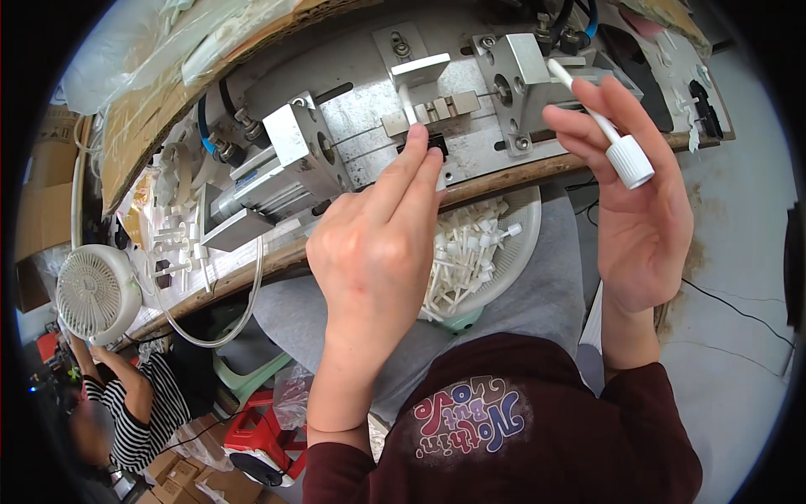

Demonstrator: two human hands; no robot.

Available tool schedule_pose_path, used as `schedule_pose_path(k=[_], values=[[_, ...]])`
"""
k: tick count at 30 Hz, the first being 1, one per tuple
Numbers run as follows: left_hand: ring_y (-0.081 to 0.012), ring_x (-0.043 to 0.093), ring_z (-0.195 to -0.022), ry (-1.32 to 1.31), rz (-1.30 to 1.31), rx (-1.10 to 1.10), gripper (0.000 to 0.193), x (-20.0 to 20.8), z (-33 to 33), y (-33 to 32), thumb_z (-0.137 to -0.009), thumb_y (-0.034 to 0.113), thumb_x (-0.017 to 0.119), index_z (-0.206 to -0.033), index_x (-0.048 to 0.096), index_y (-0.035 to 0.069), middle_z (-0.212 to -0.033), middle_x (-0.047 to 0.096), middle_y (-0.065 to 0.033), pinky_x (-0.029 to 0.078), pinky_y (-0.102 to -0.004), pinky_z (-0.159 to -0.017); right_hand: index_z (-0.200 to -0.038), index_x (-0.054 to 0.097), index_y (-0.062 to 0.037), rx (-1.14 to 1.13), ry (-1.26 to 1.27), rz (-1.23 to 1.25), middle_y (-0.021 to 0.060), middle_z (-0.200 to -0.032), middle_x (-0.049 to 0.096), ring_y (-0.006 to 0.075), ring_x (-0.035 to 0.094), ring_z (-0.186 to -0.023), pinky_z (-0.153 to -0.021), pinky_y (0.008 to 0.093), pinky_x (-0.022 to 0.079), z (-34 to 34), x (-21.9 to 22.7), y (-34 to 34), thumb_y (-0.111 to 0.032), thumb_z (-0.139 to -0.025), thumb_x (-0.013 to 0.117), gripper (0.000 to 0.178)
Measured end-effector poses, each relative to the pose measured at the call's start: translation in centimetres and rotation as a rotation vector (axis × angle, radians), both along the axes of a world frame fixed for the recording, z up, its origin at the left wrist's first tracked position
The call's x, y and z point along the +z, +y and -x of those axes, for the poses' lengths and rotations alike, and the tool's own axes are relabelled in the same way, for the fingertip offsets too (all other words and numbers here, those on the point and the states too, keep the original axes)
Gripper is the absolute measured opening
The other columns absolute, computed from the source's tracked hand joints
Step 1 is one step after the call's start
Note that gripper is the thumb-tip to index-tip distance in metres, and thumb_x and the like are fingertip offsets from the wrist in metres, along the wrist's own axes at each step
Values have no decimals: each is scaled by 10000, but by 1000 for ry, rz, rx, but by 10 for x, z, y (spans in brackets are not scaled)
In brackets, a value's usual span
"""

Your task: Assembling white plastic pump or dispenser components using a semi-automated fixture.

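Note:
My left hand [365, 252] reaches to the metal clamping fixture [432, 116]. Two of its fingers are stretched out, and one fingertip touches the lower end of a thin white rod [406, 102] lying there. The thumb is hidden under the hand. Above the rod, a flat white block [421, 72] stands on the fixture. My right hand [642, 210], raised to the right of the machine, holds a white plastic rod with a ridged screw cap [630, 161] between its fingers. The cap hangs toward the palm and the rod slants up to the left.
Metal cylinder blocks flank the fixture, a left one [294, 139] and a right one [512, 84]. On my lap rests a white basket [525, 252] of similar capped rods. A small white fan [99, 294] and a clear hose [243, 323] are at left. A person in a striped sleeve [138, 403] sits beyond.

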State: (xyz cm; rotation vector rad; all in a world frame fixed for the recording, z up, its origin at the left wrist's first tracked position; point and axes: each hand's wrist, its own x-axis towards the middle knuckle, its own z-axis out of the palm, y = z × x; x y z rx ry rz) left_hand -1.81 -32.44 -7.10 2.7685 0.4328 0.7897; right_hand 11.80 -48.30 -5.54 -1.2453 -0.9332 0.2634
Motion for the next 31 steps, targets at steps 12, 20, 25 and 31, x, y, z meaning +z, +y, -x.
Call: schedule_pose_path(k=[12,20,25,31], values=[[-171,642,-577,-94,98,-11,266,-9,-2,0,-723,62,781,-987,752,51,-1124,729,-48,509,-264,-564,-1049,659,20,-104,-610,272,207,-1259,623,284,667,-1048,-854,346,552,0,7,9,-9,-729,776,342],[-232,658,-679,105,334,-200,259,7,35,-4,-749,93,756,-1002,726,50,-1079,723,-58,528,-327,-620,-1025,683,-54,-130,-990,359,105,-1197,700,202,679,-745,-604,277,487,5,-14,32,-95,-773,750,263],[-241,694,-741,367,535,-300,217,-11,62,-12,-726,89,780,-933,733,43,-1040,729,-73,539,-330,-644,-961,675,-63,-127,-1108,528,67,-1182,710,158,517,-529,-520,268,424,14,-13,45,-108,-738,722,232],[-265,699,-783,784,262,-138,215,-75,71,-20,-749,136,770,-941,723,50,-1086,712,-89,550,-346,-696,-915,667,-68,-118,-1150,593,76,-1163,715,172,562,-534,-524,267,453,16,-8,52,-117,-756,636,170]])
